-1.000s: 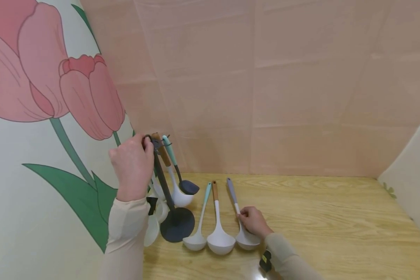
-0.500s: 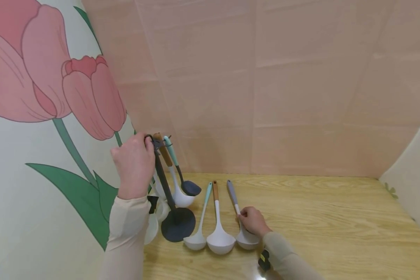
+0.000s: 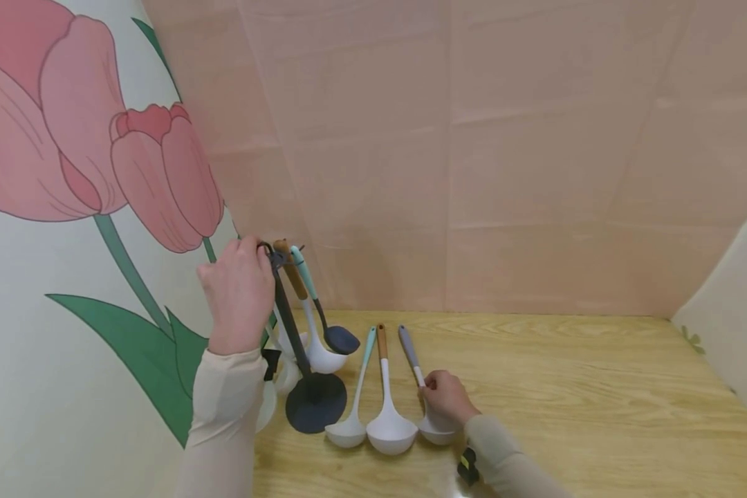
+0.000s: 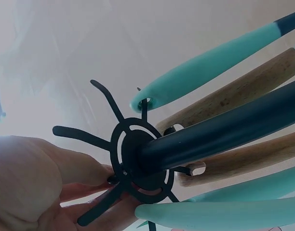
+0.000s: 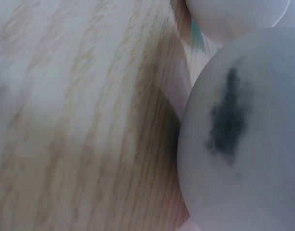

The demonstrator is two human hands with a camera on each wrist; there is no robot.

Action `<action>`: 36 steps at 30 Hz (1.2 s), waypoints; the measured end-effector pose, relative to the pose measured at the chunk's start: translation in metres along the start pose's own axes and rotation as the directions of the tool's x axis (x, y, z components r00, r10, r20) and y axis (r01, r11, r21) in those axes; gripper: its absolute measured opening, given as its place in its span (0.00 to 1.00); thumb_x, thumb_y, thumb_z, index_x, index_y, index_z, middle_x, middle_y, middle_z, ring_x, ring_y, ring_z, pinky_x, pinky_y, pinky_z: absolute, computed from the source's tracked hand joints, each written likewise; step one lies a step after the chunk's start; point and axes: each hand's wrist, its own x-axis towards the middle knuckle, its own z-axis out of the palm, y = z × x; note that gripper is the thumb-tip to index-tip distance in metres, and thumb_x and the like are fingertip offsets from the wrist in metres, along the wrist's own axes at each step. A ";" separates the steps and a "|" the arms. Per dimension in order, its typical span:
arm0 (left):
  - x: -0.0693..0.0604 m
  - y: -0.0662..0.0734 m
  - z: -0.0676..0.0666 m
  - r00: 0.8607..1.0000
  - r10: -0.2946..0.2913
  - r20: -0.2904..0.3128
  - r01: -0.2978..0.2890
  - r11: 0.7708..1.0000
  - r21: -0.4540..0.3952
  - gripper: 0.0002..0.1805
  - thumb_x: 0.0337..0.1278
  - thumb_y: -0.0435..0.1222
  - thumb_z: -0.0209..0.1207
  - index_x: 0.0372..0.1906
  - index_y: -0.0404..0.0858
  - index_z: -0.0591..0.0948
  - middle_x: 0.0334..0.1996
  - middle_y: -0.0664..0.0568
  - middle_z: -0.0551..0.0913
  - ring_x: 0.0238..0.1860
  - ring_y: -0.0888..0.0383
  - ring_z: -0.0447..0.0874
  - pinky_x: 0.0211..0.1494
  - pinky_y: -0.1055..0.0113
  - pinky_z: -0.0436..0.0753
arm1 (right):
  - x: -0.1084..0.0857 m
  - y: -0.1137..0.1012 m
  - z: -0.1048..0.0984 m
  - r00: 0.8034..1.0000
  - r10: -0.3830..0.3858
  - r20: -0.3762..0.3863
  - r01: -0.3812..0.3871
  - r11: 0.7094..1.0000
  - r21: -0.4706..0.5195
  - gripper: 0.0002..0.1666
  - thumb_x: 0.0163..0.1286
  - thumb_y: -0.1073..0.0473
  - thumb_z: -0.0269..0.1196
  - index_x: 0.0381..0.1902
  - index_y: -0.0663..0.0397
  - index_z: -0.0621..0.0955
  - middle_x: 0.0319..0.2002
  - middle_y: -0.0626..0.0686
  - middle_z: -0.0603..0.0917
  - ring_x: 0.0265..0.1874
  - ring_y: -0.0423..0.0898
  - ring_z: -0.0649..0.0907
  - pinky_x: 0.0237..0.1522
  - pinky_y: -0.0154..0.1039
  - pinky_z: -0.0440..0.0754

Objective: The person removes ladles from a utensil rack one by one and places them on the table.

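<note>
At the top of a black utensil stand (image 3: 292,315), the left hand (image 3: 239,297) grips the hooked ring (image 4: 117,144); the left wrist view shows its fingers round the ring's edge. From the hooks hang a turquoise-handled dark ladle (image 3: 341,339), a wooden-handled white ladle (image 3: 325,360) and several others. The right hand (image 3: 449,398) pinches the neck of a purple-handled ladle (image 3: 409,346) lying on the table. Beside it lie a wooden-handled ladle (image 3: 392,432) and a turquoise-handled one (image 3: 346,432). A pale ladle bowl (image 5: 263,134) fills the right side of the right wrist view.
The stand's round black base (image 3: 316,404) rests on the wood-grain table (image 3: 585,394), left of the lying ladles. A tulip-painted wall (image 3: 31,360) rises close on the left, a pinkish covering (image 3: 504,173) behind. A pale wall (image 3: 731,311) bounds the right.
The purple-handled ladle's handle end has shifted slightly left, with the right hand still pinching its neck. The left hand keeps its grip on the ring.
</note>
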 end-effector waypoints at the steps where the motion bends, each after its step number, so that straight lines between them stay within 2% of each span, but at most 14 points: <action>1: 0.000 0.000 0.000 1.000 0.002 0.000 -0.002 1.000 -0.004 0.15 0.74 0.35 0.50 0.47 0.29 0.83 0.35 0.36 0.84 0.33 0.39 0.82 0.41 0.41 0.74 | 0.000 0.000 0.000 1.000 0.008 -0.001 -0.008 1.000 0.000 0.04 0.62 0.63 0.67 0.31 0.60 0.85 0.24 0.49 0.82 0.25 0.44 0.79 0.28 0.38 0.76; 6: 0.001 0.000 -0.002 1.000 0.006 0.017 -0.005 1.000 -0.022 0.14 0.74 0.34 0.50 0.47 0.29 0.83 0.35 0.36 0.84 0.34 0.39 0.82 0.41 0.40 0.74 | -0.001 -0.002 0.000 1.000 -0.015 -0.014 0.015 1.000 -0.014 0.04 0.61 0.64 0.67 0.32 0.62 0.84 0.25 0.50 0.83 0.25 0.45 0.80 0.29 0.41 0.78; 16: 0.003 0.002 -0.005 0.998 -0.004 0.059 0.006 0.999 -0.032 0.15 0.74 0.33 0.49 0.49 0.29 0.83 0.38 0.37 0.84 0.37 0.40 0.83 0.44 0.39 0.74 | -0.002 -0.002 0.000 0.999 -0.026 -0.020 0.026 1.000 -0.015 0.03 0.59 0.65 0.68 0.30 0.61 0.83 0.22 0.49 0.80 0.24 0.44 0.77 0.27 0.38 0.75; 25: 0.004 0.005 -0.005 0.996 -0.005 0.085 0.005 1.000 0.000 0.15 0.74 0.32 0.48 0.51 0.30 0.83 0.41 0.37 0.85 0.40 0.40 0.83 0.45 0.38 0.74 | -0.001 0.000 -0.002 1.000 -0.011 0.007 0.011 0.999 0.047 0.14 0.61 0.67 0.66 0.44 0.67 0.80 0.29 0.53 0.86 0.30 0.46 0.84 0.32 0.43 0.83; 29: 0.005 0.005 -0.004 0.997 -0.010 0.083 0.010 1.000 -0.006 0.15 0.73 0.31 0.48 0.49 0.30 0.83 0.39 0.37 0.85 0.39 0.39 0.83 0.44 0.39 0.73 | -0.002 -0.006 -0.005 0.999 -0.035 -0.013 0.036 0.999 0.040 0.17 0.62 0.68 0.65 0.48 0.68 0.79 0.28 0.52 0.84 0.27 0.44 0.82 0.29 0.40 0.81; 33: 0.005 0.006 -0.004 0.996 -0.015 0.087 0.015 1.000 -0.005 0.15 0.73 0.31 0.47 0.49 0.31 0.83 0.37 0.37 0.85 0.38 0.39 0.83 0.44 0.40 0.73 | -0.001 -0.015 -0.006 0.995 -0.089 -0.051 0.090 0.996 0.008 0.17 0.62 0.67 0.65 0.49 0.67 0.80 0.27 0.51 0.80 0.24 0.43 0.78 0.24 0.37 0.76; 36: 0.006 0.006 -0.004 0.996 -0.017 0.091 0.017 1.000 0.006 0.15 0.73 0.31 0.47 0.49 0.31 0.83 0.37 0.36 0.85 0.38 0.39 0.84 0.44 0.40 0.73 | 0.000 -0.025 -0.007 0.992 -0.110 -0.057 0.111 0.994 0.021 0.17 0.63 0.67 0.65 0.50 0.67 0.80 0.26 0.51 0.79 0.23 0.43 0.76 0.23 0.36 0.74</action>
